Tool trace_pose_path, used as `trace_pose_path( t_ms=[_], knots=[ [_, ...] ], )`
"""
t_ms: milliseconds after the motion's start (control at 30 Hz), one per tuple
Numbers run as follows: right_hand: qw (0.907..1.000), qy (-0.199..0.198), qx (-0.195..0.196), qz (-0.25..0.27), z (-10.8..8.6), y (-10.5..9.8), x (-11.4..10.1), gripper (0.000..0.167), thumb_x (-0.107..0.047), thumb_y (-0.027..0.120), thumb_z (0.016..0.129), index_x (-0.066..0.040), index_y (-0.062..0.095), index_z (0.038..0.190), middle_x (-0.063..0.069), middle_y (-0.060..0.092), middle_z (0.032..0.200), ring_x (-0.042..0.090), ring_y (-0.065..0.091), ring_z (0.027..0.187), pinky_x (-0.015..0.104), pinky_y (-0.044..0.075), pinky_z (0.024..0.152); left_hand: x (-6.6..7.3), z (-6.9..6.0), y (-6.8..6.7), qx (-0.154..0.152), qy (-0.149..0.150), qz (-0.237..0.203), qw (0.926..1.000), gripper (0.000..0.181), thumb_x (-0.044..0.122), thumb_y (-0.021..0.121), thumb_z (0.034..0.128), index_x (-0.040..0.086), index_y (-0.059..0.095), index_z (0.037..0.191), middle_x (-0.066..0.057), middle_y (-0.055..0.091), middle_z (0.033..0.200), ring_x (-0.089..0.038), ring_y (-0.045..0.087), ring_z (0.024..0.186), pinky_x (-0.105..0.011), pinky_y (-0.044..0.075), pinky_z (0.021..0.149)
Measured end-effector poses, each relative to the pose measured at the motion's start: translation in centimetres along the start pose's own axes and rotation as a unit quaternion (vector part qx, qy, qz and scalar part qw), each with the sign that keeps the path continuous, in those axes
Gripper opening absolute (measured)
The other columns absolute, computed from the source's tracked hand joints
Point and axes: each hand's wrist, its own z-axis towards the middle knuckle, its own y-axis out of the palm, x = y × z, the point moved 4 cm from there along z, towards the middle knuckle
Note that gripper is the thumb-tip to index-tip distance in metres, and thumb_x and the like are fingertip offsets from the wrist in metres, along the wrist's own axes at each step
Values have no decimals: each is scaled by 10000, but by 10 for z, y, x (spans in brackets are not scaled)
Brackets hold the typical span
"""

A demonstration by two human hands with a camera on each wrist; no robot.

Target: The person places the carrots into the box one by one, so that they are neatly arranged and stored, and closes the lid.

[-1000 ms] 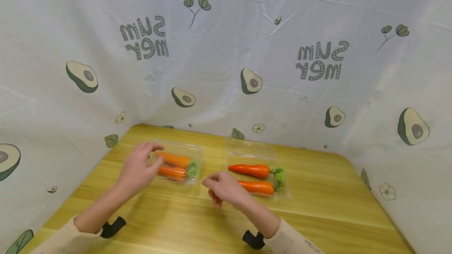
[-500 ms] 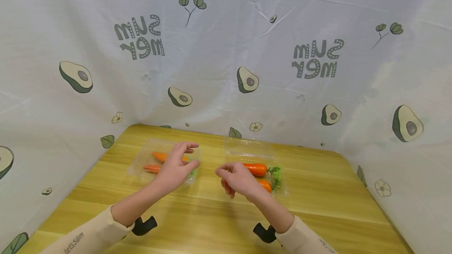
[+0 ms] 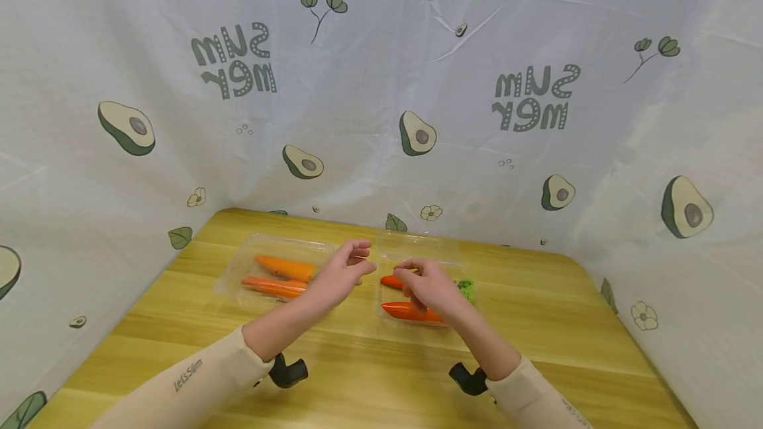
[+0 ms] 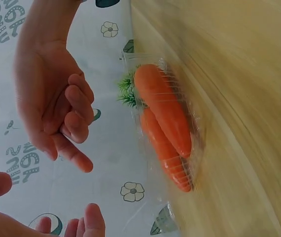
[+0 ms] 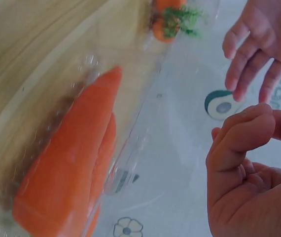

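Note:
My left hand [image 3: 338,277] hovers over the gap between two clear plastic boxes, its fingers spread and holding nothing. Loosely curled and without anything in it, my right hand [image 3: 434,288] is above the right box [image 3: 381,296]. Two carrots lie in that box, the back carrot [image 3: 390,281] and the front carrot [image 3: 411,311], partly hidden by my hand. The left box [image 3: 229,273] also contains two carrots, the upper carrot [image 3: 286,267] and the lower carrot [image 3: 271,286]; my left hand and forearm cover their leafy ends.
The right box's lid [image 3: 417,247] stands raised at its back. Whether the left box is covered cannot be told. Both rest on a wooden table [image 3: 357,376], with a printed white curtain [image 3: 357,85] behind and at the sides.
My left hand has moved right, from above the left box to the space between the boxes. My right hand has also shifted right, now over the right box's carrots.

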Motion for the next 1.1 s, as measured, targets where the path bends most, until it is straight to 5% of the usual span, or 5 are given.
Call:
trace_pose_path(
  t_ms=[300, 600, 1100],
  knots=[
    [9986, 39, 455, -282, 8, -33, 10, 341, -261, 585, 1012, -38, 653, 1261, 105, 560, 728, 167, 378, 468, 274, 314, 458, -8, 27, 20, -149, -487, -260, 9984, 429, 251, 601, 980, 105, 541, 1379, -127, 546, 1392, -296, 539, 1242, -493, 487, 972],
    [9972, -20, 556, -507, 11, -62, 17, 390, -253, 557, 1029, 9, 610, 1313, 107, 557, 774, 158, 408, 487, 275, 324, 457, -16, 51, 30, 119, -725, -193, 9971, 438, 209, 618, 940, 82, 558, 1354, -136, 562, 1375, -313, 543, 1225, -541, 467, 996],
    [9939, 96, 738, -812, 20, -91, 27, 423, -267, 546, 1038, 26, 581, 1342, 38, 512, 748, 150, 387, 486, 300, 328, 470, -36, 75, 23, 619, -902, -82, 9940, 425, 204, 609, 944, 81, 571, 1349, -146, 566, 1346, -292, 542, 1089, -444, 463, 913]
  ],
)
